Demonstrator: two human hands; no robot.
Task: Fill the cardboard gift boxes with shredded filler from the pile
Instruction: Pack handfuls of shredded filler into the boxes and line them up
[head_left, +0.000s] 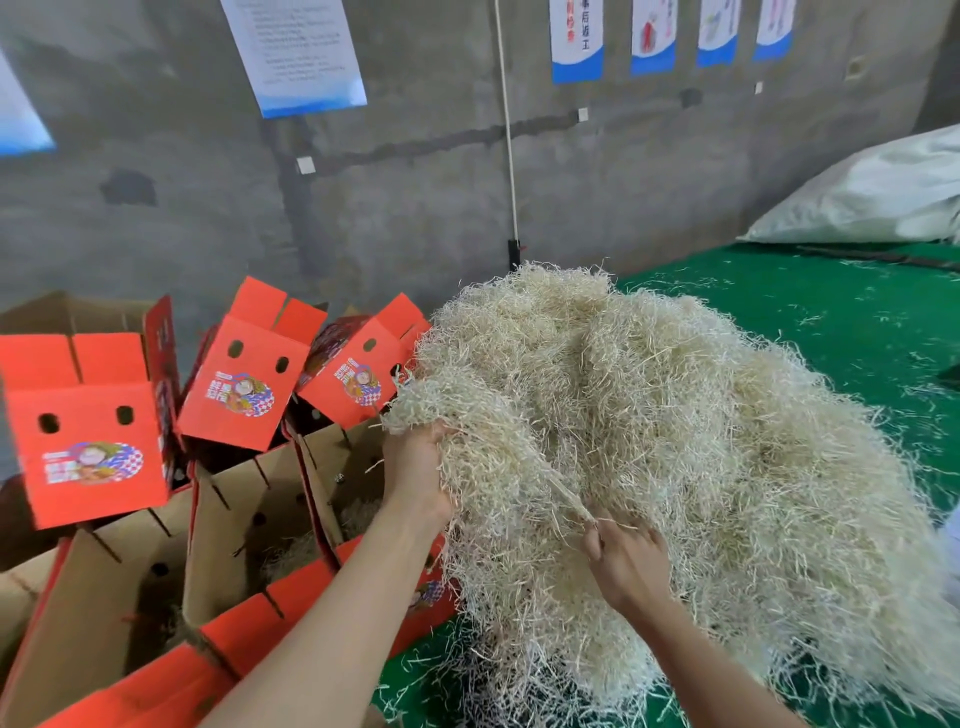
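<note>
Left hand (418, 470) grips the left edge of a large, pale heap of shredded filler (649, 415). Its fingers curl into the strands and are hidden by them, and a clump rises over the knuckles. The right hand (626, 564), a little nearer the person and off to the right of the left hand, is sunk into the front slope of the same heap. Its thumb and forefinger pinch a twisted rope of strands while the other fingers dig into the mass. The hands hold one section from two sides, which looks like a way to tear a manageable armful free of the tangle. The heap rests on a green surface (831, 322) that spreads beyond and to the right of the right hand, scattered with stray strands. Just left of the left hand stand open cardboard gift boxes (234, 519), red outside and brown inside, with their flaps raised so the mouths are free. The nearest box (358, 470) shows only a thin layer of filler at its bottom, so the filling seems at an early stage. Having the boxes this close keeps the carry short. Far beyond the right hand, a white sack (883, 192) lies by a grey wall (415, 208) hung with posters.
</note>
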